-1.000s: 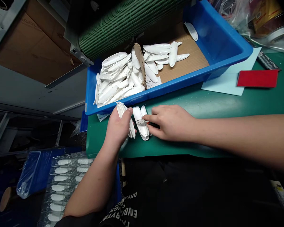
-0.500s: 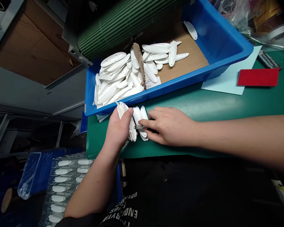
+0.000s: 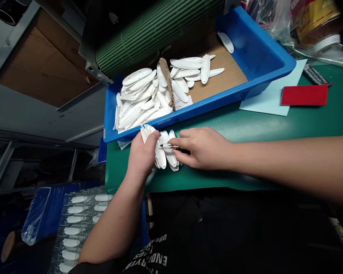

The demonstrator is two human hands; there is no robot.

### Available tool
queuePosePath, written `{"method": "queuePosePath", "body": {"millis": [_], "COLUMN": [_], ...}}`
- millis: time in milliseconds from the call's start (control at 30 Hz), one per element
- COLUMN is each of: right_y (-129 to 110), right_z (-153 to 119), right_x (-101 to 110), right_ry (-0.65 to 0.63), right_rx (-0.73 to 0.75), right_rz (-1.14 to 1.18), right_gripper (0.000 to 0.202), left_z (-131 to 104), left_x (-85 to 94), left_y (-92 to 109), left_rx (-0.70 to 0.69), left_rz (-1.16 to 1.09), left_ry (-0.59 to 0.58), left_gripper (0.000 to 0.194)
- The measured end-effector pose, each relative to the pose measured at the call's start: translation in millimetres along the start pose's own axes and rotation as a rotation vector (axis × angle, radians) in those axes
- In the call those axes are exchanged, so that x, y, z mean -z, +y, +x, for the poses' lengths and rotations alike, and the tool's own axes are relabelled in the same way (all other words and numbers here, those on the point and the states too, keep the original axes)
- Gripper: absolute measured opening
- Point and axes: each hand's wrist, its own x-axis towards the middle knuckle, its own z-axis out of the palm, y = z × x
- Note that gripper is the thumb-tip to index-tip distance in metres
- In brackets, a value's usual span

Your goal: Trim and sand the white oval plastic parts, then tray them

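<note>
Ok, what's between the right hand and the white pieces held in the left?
In the head view: the black-handled tool gripped by the right hand, and another batch of white pieces.

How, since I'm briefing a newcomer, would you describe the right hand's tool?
At the green table, on the near side of the blue bin, find the right hand. It holds a slim tool pointing towards the white pieces in the left hand. Unlike them, the tool has a dark handle.

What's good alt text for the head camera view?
A left hand holds a stack of white oval pieces; the right hand holds a slim tool beside it, above more pieces on a green tabletop. Behind is a blue bin of similar pieces.
</note>
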Motion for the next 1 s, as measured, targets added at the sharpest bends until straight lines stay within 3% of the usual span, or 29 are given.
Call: {"method": "queuePosePath", "body": {"millis": [233, 567, 767, 1000], "right_y": [7, 4, 1, -1], "right_z": [-1, -6, -6, -5], "right_x": [-4, -6, -6, -5], "right_ry": [0.096, 0.161, 0.134, 0.077], "right_rx": [-0.052, 0.061, 0.176, 0.165], "right_rz": [-0.004, 0.045, -0.075, -0.112], "right_gripper": [0.034, 0.032, 0.031, 0.031], "left_z": [1, -7, -12, -14], "left_x": [-2.8, -2.3, -8.9, -12.5], "left_y": [2, 13, 15, 17], "left_rx": [-0.037, 0.075, 0.080, 0.079], "left_rz": [0.214, -0.191, -0.215, -0.172], "left_ry": [0.045, -0.022, -0.040, -0.013], "left_gripper": [0.032, 0.029, 0.027, 0.027]}}
